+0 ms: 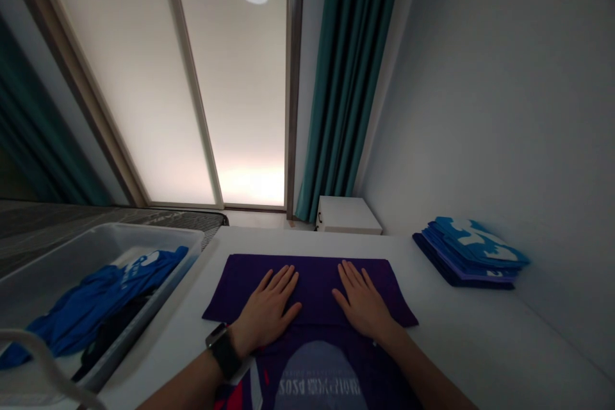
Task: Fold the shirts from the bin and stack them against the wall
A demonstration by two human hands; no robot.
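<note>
A purple printed shirt (pixel 317 307) lies on the white table in front of me, its far part folded over into a flat wide band. My left hand (pixel 269 307) rests flat on the left half of that band, fingers stretched out; a dark watch (pixel 223 351) is on its wrist. Flat on the right half lies my right hand (pixel 361 300), fingers extended and thumb apart. Nearer to me the shirt shows a grey rounded print (pixel 319 375) with "2024" upside down, and red and white patches at its left. Neither hand grips the cloth.
At the right by the wall sits a stack of folded clothes (pixel 473 250), blue on top. A translucent plastic bin (pixel 192 240) at the left holds a blue garment (pixel 100 298) and dark cloth. Behind the table (pixel 307 240) stand a small white cabinet (pixel 346 214) and a teal curtain (pixel 353 77).
</note>
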